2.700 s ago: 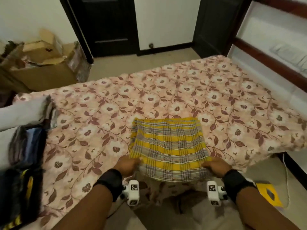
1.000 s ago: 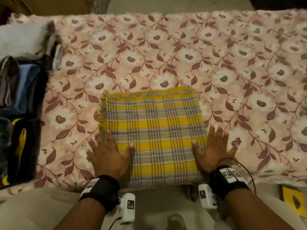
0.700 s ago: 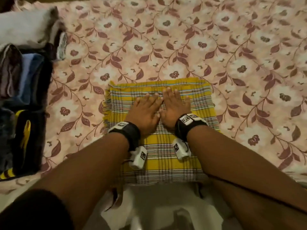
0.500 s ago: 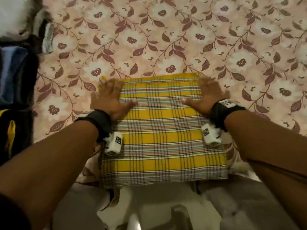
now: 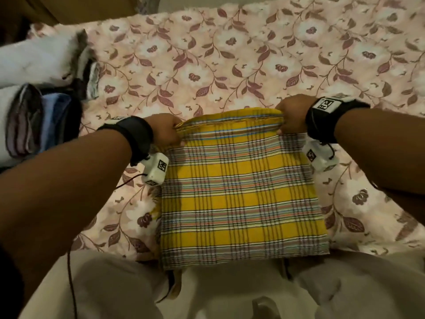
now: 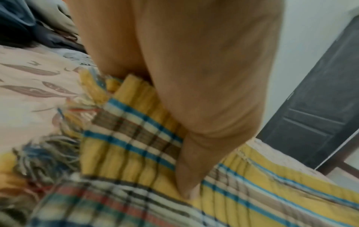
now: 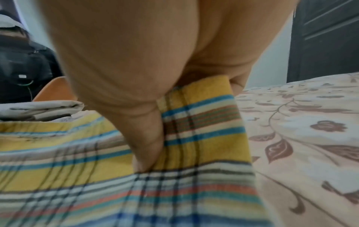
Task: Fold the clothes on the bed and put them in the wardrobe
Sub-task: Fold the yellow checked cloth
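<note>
**Plaid cloth mid-fold, wardrobe trip not begun**

I see the yellow plaid cloth (image 5: pixel 241 187) lying folded flat at the near edge of the bed (image 5: pixel 253 61). My left hand (image 5: pixel 164 131) and right hand (image 5: pixel 291 113) each pinch a far corner — thumbs on top, fingers curled beneath. Likely another fold remains. Folded clothes (image 5: pixel 39 93) wait stacked to the left — nothing stowed yet, as far as I can tell.

My left hand (image 5: pixel 166 130) and right hand (image 5: pixel 290 114), which half a second ago lay flat on the far corners of the yellow plaid cloth (image 5: pixel 239 194), now pinch those corners, thumbs on top, and its far edge has come up off the floral bedspread (image 5: pixel 230 65).
</note>
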A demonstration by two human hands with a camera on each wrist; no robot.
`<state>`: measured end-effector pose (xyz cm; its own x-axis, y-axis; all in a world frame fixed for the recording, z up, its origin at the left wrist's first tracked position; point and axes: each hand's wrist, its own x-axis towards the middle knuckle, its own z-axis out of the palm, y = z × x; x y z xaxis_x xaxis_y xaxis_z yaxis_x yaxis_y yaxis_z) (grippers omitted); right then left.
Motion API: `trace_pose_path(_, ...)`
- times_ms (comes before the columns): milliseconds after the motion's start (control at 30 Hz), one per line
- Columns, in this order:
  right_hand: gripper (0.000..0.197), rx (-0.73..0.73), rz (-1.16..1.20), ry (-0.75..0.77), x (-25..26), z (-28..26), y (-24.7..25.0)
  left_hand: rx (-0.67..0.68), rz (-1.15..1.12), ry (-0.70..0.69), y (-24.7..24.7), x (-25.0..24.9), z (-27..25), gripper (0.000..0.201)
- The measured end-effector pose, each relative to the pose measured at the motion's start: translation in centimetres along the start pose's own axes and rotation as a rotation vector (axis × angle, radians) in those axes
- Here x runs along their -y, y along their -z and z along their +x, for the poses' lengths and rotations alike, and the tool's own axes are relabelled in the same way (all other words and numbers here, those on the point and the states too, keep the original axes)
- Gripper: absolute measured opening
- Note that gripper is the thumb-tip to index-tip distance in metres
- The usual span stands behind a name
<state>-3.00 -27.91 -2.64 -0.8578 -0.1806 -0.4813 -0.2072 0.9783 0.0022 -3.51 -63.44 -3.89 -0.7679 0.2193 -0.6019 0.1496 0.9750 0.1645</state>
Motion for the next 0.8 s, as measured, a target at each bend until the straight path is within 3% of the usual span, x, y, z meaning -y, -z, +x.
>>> trace_pose_path(67, 0.027, -0.083, 0.063, -0.018, -0.8, -2.2, 2.2, -0.103, -0.074, -0.013, 1.8, -0.2, -1.8, 0.019)
trace_pose_path(233, 0.012, -0.389, 0.238, -0.095, 0.0, -9.8, 6.7, -0.566, -0.080, -0.073, 5.1, -2.8, -9.2, 0.008)
trace_pose_path(367, 0.012, -0.419, 0.280, -0.169, 2.1, -16.2, 2.8, -0.732, -0.079, -0.071, -0.3, -4.3, -15.2, 0.010)
trace_pose_path(500, 0.017, -0.212, 0.214, -0.243, 3.2, -19.2, -6.2, -0.571, 0.067, -0.003, -9.0, -4.3, -17.5, 0.012)
trace_pose_path(567, 0.033, -0.125, 0.223, -0.207, 3.2, -20.2, -10.6, -0.451, 0.135, 0.028, -13.0, -3.7, -18.0, 0.019)
trace_pose_path(600, 0.050, -0.087, 0.256, -0.188, 3.0, -20.5, -12.5, -0.397, 0.133, 0.040, -14.6, -3.5, -18.2, 0.025)
trace_pose_path(633, 0.064, -0.041, 0.283, -0.183, 3.1, -20.8, -13.8, -0.344, 0.093, 0.047, -15.7, -3.3, -18.3, 0.030)
trace_pose_path(700, 0.075, 0.019, 0.297, -0.198, 2.6, -20.7, -15.4, -0.249, 0.033, 0.048, -16.1, -3.3, -18.4, 0.039)
trace_pose_path(800, 0.080, -0.058, 0.277, -0.199, 2.0, -19.9, -15.5, -0.173, 0.106, 0.067, -14.3, -4.2, -18.8, 0.050)
